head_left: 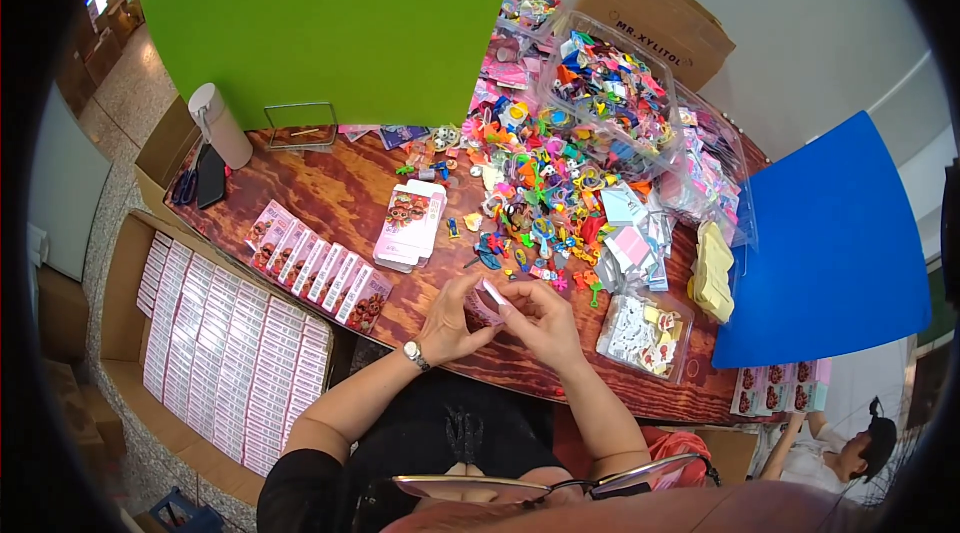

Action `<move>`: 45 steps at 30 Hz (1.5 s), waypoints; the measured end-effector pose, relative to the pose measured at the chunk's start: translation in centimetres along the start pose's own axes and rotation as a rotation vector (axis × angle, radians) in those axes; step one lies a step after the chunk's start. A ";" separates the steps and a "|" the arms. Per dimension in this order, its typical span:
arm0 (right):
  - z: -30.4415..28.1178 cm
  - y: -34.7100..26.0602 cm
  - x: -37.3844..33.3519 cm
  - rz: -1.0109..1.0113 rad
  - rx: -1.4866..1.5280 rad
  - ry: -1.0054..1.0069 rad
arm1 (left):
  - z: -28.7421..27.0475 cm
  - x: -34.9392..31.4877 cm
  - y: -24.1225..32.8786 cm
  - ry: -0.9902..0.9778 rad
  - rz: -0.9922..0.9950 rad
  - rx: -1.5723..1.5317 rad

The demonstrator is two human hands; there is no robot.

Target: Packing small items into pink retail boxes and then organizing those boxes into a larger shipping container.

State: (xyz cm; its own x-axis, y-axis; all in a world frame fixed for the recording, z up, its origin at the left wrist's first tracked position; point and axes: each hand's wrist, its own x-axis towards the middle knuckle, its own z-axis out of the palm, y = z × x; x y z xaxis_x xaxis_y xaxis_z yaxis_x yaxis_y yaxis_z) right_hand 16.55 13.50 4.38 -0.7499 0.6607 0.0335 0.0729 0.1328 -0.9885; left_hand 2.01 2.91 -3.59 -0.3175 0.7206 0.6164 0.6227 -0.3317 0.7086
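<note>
My left hand (452,323) is closed round a small pink box (481,309) at the table's near edge. My right hand (545,325) pinches the same box at its upper end, where a white flap stands up between the fingers. Most of the box is hidden by the hands. Beyond my left hand lies a stack of flat pink-and-white cartons (408,225) with a picture on top. A heap of small, bright plastic trinkets (540,203) spreads over the table beyond my right hand.
Filled pink boxes stand in a row (318,268) at the left edge. Below, a large cardboard box (122,343) holds many more. At right are a clear tray of white pieces (640,333), yellow pads (712,273) and a blue panel (830,253). A green panel (320,23) stands behind; another person (840,453) works at lower right.
</note>
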 end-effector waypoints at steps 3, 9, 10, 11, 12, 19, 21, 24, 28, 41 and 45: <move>0.3 -1.3 0.1 -0.111 -0.299 0.033 | -0.3 0.0 0.1 -0.021 -0.051 0.045; 1.0 -1.5 -0.1 -0.383 -0.665 0.081 | -0.6 0.3 0.4 -0.101 -0.086 0.150; 1.2 -1.6 -0.2 -0.416 -0.742 0.088 | -0.6 0.2 0.4 -0.111 -0.086 0.182; 1.4 -1.5 -0.2 -0.416 -0.741 0.086 | -0.6 0.2 0.5 -0.121 -0.086 0.214; 1.6 -1.4 -0.2 -0.467 -0.737 0.093 | -0.6 0.2 0.5 -0.120 -0.088 0.215; 2.4 -0.1 -1.0 -0.509 -0.690 0.174 | -0.7 0.1 0.7 -0.057 -0.091 0.244; 2.8 0.4 -1.1 -0.570 -0.717 0.201 | -0.8 0.1 0.8 -0.054 -0.090 0.259; 3.0 0.5 -1.2 -0.638 -0.737 0.207 | -0.9 -0.2 1.0 -0.060 -0.123 0.272; 2.1 1.0 -1.0 -0.599 -0.678 0.105 | -1.2 -0.5 1.2 -0.042 -0.101 0.288; 4.7 2.0 -0.2 -0.615 -0.687 0.042 | -2.2 -0.7 2.2 0.006 -0.132 0.370; 3.3 1.6 1.9 -0.237 -0.325 -0.178 | -5.4 -1.4 3.4 -0.168 -0.143 0.628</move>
State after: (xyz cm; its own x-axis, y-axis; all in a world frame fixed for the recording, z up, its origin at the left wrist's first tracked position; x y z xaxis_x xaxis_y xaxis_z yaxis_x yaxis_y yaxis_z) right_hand 13.05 12.55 2.40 -0.8704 0.4502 0.1993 0.0673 0.5097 -0.8577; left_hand 0.71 -2.54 -0.21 -0.3434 0.8333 0.4333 0.8974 0.1552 0.4129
